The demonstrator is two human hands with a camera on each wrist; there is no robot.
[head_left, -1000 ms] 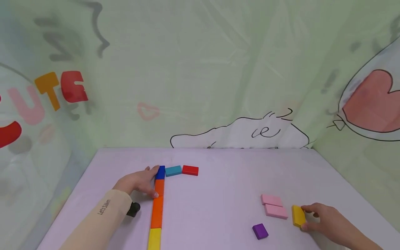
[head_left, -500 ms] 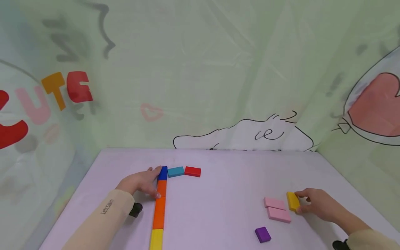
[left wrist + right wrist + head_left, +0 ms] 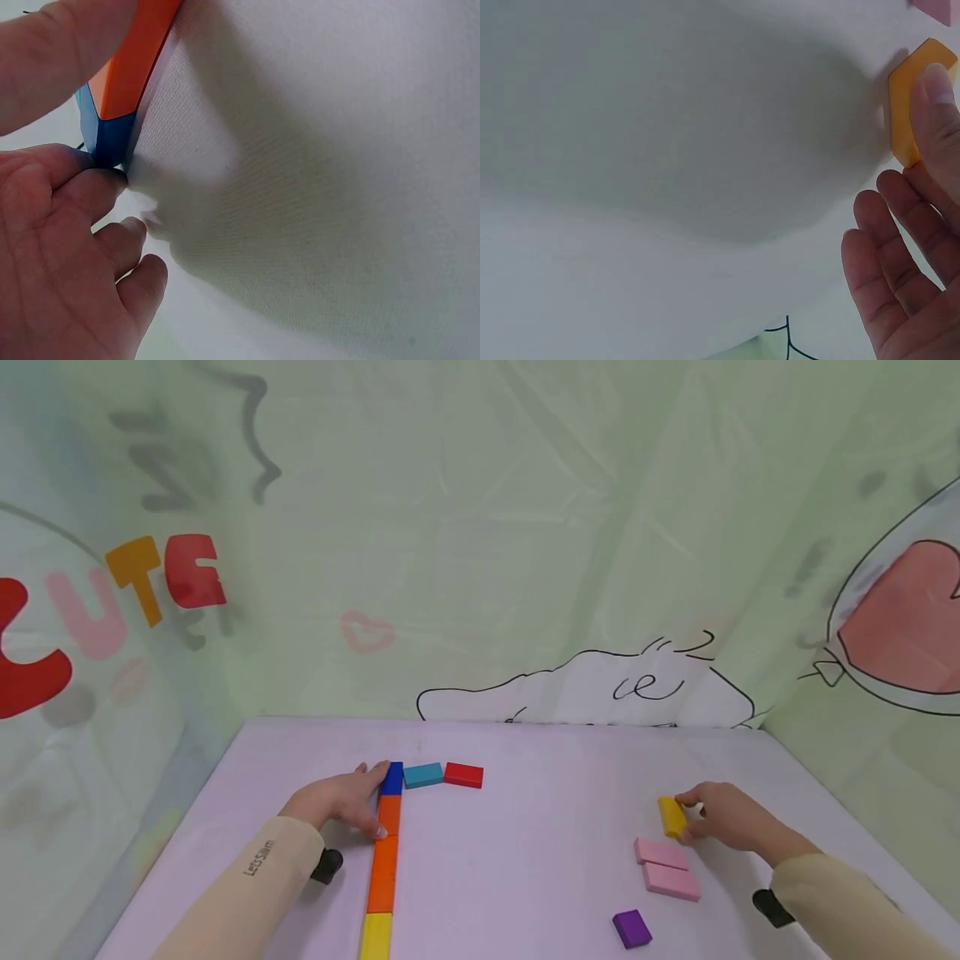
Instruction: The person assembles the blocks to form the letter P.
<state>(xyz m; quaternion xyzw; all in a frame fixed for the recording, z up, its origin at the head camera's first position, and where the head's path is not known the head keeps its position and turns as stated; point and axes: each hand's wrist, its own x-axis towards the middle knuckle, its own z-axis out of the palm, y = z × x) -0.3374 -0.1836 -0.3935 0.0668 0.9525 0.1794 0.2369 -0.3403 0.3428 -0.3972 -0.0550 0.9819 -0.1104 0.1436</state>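
Note:
A yellow block [image 3: 672, 817] is pinched between the thumb and index finger of my right hand [image 3: 727, 817], low over the table behind two pink blocks. In the right wrist view the thumb lies along the yellow block [image 3: 904, 105], the other fingers extended below. My left hand [image 3: 337, 797] rests beside a lengthwise row on the left. Its index fingertip touches the blue block [image 3: 392, 779] at the far end, and its thumb touches the row's orange blocks [image 3: 383, 872]. The left wrist view shows the fingertips at the end of the blue block [image 3: 112, 139].
A teal block [image 3: 423, 775] and a red block [image 3: 463, 775] extend rightward from the blue one. A yellow block [image 3: 377, 935] continues the row nearest me. The pink blocks [image 3: 671, 881] lie side by side, with a purple block [image 3: 632, 928] in front. Printed cloth [image 3: 480, 527] walls the table.
My right hand has carried the yellow block away from me and leftward, from right of the pink blocks to behind them. My left hand keeps its place on the row; the view shifted slightly.

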